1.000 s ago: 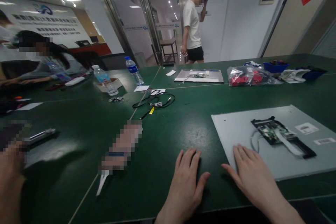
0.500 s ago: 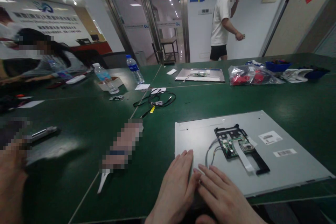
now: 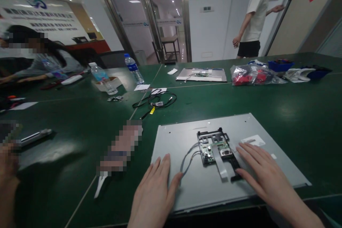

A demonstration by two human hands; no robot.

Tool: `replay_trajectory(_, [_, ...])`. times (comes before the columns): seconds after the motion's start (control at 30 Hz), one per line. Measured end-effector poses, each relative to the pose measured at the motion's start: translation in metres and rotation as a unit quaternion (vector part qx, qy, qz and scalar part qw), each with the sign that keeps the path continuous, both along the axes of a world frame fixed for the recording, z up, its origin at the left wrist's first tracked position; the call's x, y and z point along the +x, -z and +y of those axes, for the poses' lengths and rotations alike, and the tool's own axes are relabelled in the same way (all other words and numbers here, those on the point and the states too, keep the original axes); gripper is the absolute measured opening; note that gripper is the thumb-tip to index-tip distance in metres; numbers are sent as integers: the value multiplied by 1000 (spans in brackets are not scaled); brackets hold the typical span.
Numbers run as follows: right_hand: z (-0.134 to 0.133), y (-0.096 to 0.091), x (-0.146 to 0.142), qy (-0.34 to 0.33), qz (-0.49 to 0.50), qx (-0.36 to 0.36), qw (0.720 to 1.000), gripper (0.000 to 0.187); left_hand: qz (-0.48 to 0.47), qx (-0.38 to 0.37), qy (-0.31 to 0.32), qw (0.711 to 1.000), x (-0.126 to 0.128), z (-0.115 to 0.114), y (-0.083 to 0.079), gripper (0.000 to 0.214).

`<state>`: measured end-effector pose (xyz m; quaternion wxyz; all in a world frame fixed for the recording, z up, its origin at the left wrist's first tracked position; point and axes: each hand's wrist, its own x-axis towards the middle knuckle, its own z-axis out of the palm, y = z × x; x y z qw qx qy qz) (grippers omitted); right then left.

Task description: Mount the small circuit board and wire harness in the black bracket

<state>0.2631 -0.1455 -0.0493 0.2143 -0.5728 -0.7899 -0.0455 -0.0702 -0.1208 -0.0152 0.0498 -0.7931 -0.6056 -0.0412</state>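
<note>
A flat grey metal display panel (image 3: 184, 139) lies back side up at the table's near edge. On its middle sits a green circuit board (image 3: 210, 149) in a black plastic frame, with a white ribbon cable (image 3: 220, 165) and thin grey wires (image 3: 188, 158) attached. My left hand (image 3: 157, 185) rests on the panel's left part, fingers stretched out, thumb near the wire ends. Flat over the right part lies my right hand (image 3: 264, 171), its thumb close to the black frame and its fingers partly covering a white label (image 3: 253, 139).
Left of the panel is a blurred-out pinkish object (image 3: 123, 146); beyond it lies a coiled black cable (image 3: 160, 101). Bottles (image 3: 133, 69), a second panel (image 3: 201, 74) and plastic bags (image 3: 253, 74) stand farther back. Another person's hand (image 3: 8, 164) is at far left; someone walks behind.
The panel has shifted left, nearer my body's middle. My right hand has moved from its left edge to its right part; my left hand has moved left. The walking person has gone right.
</note>
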Motion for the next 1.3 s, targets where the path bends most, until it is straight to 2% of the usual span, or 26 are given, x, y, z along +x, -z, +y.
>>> replay_trajectory(0.2, [2,19,4,60,39,-43,997,67,63,17,-48,997,-5,2,0,65])
replay_trajectory(0.47, [1,29,-15,62,27,-69,995,76,84,51,-73,992,4,11,-3,69])
replay_trajectory(0.53, [2,29,-16,66,16,-72,995,76,67,67,-44,995,9,15,-3,68])
replay_trajectory(0.63, [2,29,-16,62,9,-75,995,76,9,67,65,996,22,21,-8,58])
replay_trajectory(0.73, [3,26,-12,55,8,-74,996,74,-66,45,160,984,40,27,-17,49])
replay_trajectory(0.87, [12,9,-3,33,-2,-75,997,67,-145,38,210,966,62,37,-24,34])
replay_trajectory(1.0, [34,-25,-4,-11,5,-51,999,53,-162,42,206,964,71,40,-19,14])
replay_trajectory(1.17, [63,-65,-33,-141,37,-51,988,37,-149,36,201,968,73,35,-13,14])
replay_trajectory(1.23, [76,-70,-48,-180,42,-60,981,29,-150,34,207,966,73,35,-11,18])
replay_trajectory(1.3, [90,-68,-62,-221,39,-81,971,22,-151,32,211,965,72,36,-9,22])
